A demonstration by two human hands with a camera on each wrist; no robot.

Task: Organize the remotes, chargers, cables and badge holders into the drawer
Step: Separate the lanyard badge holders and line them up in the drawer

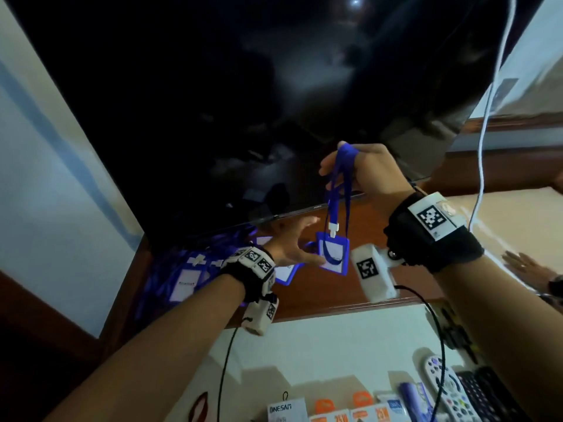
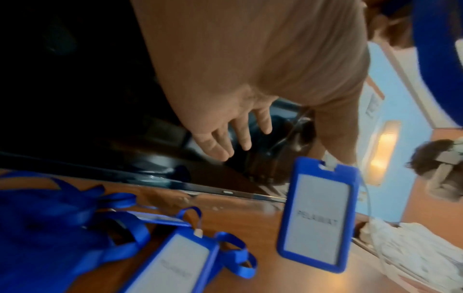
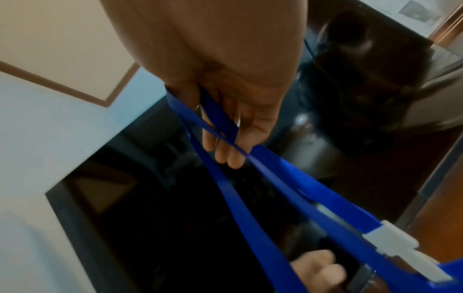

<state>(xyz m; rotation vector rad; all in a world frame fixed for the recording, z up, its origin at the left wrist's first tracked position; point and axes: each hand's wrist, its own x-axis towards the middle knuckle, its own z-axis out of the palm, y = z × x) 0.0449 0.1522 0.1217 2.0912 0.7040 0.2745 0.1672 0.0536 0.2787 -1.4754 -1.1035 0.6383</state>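
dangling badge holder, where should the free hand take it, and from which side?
Pinch the badge holder by its long side edges, coming from its left, where the open left hand already is. It hangs upright and flat from the lanyard the right hand grips, so the faces probably swing; the edges give a firmer grip.

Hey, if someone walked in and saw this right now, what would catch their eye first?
Probably the blue badge holder dangling by its lanyard from the raised right hand, in front of the big dark TV screen. Just below, the left hand reaches open toward it, over a heap of blue badge holders on the wooden shelf.
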